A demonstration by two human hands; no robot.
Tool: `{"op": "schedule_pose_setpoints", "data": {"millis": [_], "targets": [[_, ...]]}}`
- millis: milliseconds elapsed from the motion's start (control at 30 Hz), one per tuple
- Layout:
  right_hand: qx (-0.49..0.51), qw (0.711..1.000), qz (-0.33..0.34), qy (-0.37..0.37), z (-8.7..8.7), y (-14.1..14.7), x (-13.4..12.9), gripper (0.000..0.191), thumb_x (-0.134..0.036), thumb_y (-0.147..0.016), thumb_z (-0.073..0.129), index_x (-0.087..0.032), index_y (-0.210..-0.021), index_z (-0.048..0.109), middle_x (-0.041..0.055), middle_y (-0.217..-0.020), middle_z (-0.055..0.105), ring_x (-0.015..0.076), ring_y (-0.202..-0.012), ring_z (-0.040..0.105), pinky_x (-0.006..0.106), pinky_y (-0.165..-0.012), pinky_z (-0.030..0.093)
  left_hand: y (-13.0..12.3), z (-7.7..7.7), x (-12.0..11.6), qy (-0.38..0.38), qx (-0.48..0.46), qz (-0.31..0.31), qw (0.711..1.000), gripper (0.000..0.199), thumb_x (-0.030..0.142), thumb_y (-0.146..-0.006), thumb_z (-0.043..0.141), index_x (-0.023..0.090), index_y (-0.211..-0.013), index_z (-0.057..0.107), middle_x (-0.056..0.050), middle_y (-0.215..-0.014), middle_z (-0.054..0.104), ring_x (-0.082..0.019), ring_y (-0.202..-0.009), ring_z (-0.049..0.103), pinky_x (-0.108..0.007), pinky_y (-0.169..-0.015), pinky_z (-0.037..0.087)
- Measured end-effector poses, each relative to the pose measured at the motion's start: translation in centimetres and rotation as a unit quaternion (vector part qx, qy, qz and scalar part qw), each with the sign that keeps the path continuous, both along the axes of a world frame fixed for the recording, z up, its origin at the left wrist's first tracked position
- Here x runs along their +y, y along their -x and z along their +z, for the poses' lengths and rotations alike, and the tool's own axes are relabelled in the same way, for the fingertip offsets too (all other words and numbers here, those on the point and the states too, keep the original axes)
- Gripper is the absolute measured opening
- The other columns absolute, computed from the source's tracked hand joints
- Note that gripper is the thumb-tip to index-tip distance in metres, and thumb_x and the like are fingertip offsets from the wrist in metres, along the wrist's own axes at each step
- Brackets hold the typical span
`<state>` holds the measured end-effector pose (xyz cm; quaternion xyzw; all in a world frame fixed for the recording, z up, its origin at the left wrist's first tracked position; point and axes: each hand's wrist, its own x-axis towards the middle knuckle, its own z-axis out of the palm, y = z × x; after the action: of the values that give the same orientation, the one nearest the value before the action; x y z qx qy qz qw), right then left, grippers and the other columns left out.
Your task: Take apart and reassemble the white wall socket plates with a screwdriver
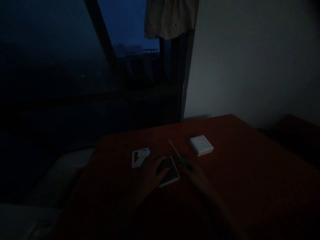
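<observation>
In dim light, my left hand (153, 170) grips a square, white-edged box with a dark face (172, 171) at its left side, fingers at the far edge and thumb over the face. My right hand (193, 171) is closed round the green handle of a screwdriver (176, 151), just right of the box; its shaft points forward and left. A white frame (133, 159) with white strips (140, 161) on it lies beyond my left hand. A white wall socket (201, 145) sits at the back right, apart from both hands.
The reddish-brown table (240, 160) has its back edge near a dark window and a pale wall (250, 66). A short curtain (170, 20) hangs over the window. Dark shapes stand beyond the table's right side.
</observation>
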<state>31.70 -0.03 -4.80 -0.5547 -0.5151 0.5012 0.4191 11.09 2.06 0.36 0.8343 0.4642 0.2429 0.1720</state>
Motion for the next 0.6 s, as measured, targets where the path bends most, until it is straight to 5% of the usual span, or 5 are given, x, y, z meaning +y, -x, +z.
{"op": "schedule_pose_setpoints", "data": {"millis": [167,300,433,600], "targets": [[-0.038,0.999,-0.036,0.014,-0.3,-1.0,-0.6,0.046,-0.031,-0.075,0.056,-0.018,-0.120,0.058,0.0092,-0.112,0.066,0.0265,-0.099,0.063,0.040,-0.083,0.051,1.2,-1.9,-1.7,0.055,0.007,-0.005,0.998,0.083,0.036,-0.069,0.078,0.029,-0.140,0.036,-0.008,-0.147,0.037,-0.033,-0.133,0.035,-0.051,-0.108,0.032],[-0.139,0.990,-0.004,-0.037,1.1,-3.0,-0.8,0.053,-0.024,-0.073,0.055,-0.020,-0.126,0.055,0.0100,-0.132,0.058,0.0286,-0.121,0.052,0.049,-0.104,0.038,1.2,-2.9,-2.0,0.106,0.004,0.003,0.994,0.091,0.039,-0.065,0.080,0.026,-0.142,0.034,-0.011,-0.149,0.034,-0.034,-0.133,0.035,-0.051,-0.109,0.032],[-0.270,0.955,0.024,-0.124,5.9,-5.3,-0.6,0.047,-0.031,-0.082,0.054,-0.019,-0.127,0.053,0.0133,-0.133,0.056,0.0291,-0.121,0.053,0.049,-0.103,0.039,1.1,-3.5,-1.7,0.123,-0.008,0.011,0.992,0.088,0.037,-0.066,0.079,0.024,-0.141,0.035,-0.012,-0.147,0.037,-0.034,-0.132,0.037,-0.051,-0.109,0.031],[-0.330,0.917,0.017,-0.221,13.0,-6.8,0.3,0.027,-0.035,-0.085,0.056,-0.023,-0.109,0.059,0.0073,-0.106,0.069,0.0243,-0.091,0.067,0.038,-0.076,0.054,1.3,-3.6,-1.3,0.108,-0.021,-0.003,0.994,0.088,0.042,-0.066,0.078,0.026,-0.141,0.036,-0.011,-0.145,0.039,-0.033,-0.130,0.040,-0.049,-0.108,0.033]]}}
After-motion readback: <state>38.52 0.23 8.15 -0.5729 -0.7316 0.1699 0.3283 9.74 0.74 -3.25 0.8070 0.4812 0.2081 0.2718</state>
